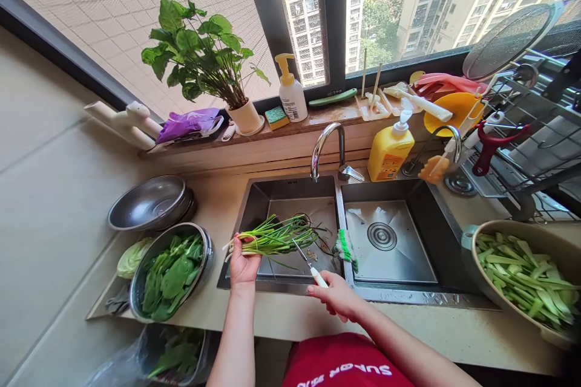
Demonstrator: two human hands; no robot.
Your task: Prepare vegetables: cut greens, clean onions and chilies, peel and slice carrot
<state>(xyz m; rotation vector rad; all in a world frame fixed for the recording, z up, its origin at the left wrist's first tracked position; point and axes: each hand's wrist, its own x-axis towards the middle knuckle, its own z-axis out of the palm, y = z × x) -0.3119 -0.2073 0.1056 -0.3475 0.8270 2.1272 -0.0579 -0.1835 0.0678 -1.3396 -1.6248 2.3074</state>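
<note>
Sink: the grey steel double-basin sink (390, 294) has dark scraps (312, 254) lying in its left basin, so some cleaning seems done.
Scallions: a bunch of long, thin green scallions (275, 238) with pale ends hangs over the sink's left basin.
Left hand: the left hand (244, 266) is closed around the bunch near those ends.
Right hand: the right hand (336, 296) grips a white-handled knife (319, 279), its blade at the green tops; whether they touch, I cannot tell.
Looks finished: cut pale-green stalks (526, 281) fill the round beige pot (540, 243) right of the sink; broad green leaves (175, 275) fill the round metal bowl (207, 248) on its left.
Seems left: most of the bunch, since its pale ends and long tops remain; the pale-green cabbage (134, 258), left of the sink, looks uncut.
</note>
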